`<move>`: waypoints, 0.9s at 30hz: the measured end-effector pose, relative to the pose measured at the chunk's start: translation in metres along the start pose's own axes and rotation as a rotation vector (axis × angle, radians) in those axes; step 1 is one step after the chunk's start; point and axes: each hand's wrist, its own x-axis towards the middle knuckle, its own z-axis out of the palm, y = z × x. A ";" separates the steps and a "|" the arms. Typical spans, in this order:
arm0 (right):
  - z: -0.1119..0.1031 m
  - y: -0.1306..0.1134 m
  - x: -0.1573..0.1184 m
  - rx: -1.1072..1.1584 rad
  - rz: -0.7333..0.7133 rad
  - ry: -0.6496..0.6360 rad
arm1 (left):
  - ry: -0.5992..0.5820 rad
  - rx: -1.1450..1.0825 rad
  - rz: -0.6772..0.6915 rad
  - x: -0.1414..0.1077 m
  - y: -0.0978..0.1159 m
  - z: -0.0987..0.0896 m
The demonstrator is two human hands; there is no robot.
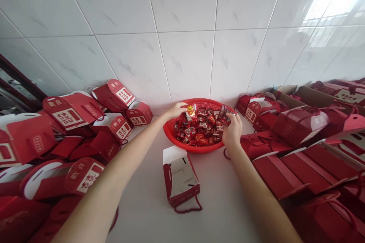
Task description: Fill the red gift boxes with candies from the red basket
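the left grip [176, 111] pinches a gold-wrapped sweet [191, 112] above the red basket [169, 131], and the right grip [232, 131] closes on a few sweets [224, 115] at its rim, the rest heaped inside. a loose pinch could drop them on the surface [225, 201], or a snagged wrapper could tip the shallow basket.

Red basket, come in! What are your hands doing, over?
Left hand at gold candy; right hand on dark candies at basket rim. Open box nearby.

White counter [142, 212] gives passage around the open gift box [180, 174] below the red basket [170, 133]; stacked red boxes [31, 138] hem both sides.
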 end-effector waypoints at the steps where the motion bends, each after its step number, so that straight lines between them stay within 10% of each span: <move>1: 0.000 0.000 0.000 -0.002 0.000 -0.009 | 0.010 0.024 -0.003 -0.002 -0.002 -0.002; 16: -0.001 0.000 -0.001 0.012 0.038 -0.033 | 0.103 0.025 0.079 -0.010 -0.001 0.006; 27: -0.004 0.000 -0.003 -0.135 0.172 -0.386 | 0.064 -0.361 0.168 -0.024 0.048 0.032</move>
